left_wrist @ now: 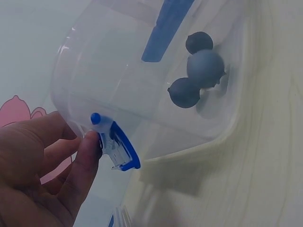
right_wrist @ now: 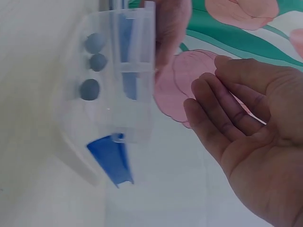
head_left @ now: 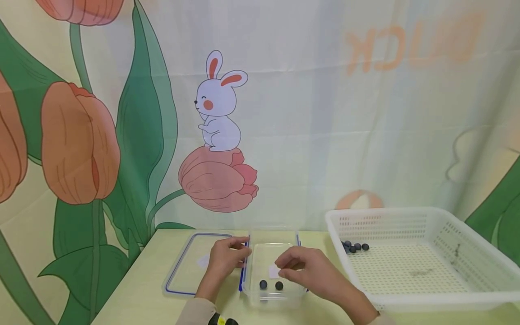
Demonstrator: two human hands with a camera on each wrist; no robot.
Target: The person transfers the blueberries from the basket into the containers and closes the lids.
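Observation:
A clear plastic food container (head_left: 264, 251) with blue-edged latches stands on the table. Its left side is held between the thumb and fingers of my left hand (head_left: 226, 261), beside a blue-edged latch (left_wrist: 124, 147). Inside, at the near end, lie dark blueberries (head_left: 263, 285); both wrist views show three, while two stand out in the head view. Over the container's right part hovers my right hand (head_left: 313, 273), its fingers loosely bent. In the right wrist view nothing sits between those fingers (right_wrist: 227, 111), and they are apart from the container.
Left of the container lies its clear lid (head_left: 172, 282) with a blue seal. A white perforated basket (head_left: 406, 300) stands on the right, with several blueberries (head_left: 358, 247) at its left side. A printed curtain (head_left: 292, 135) hangs behind the pale table (head_left: 138, 289).

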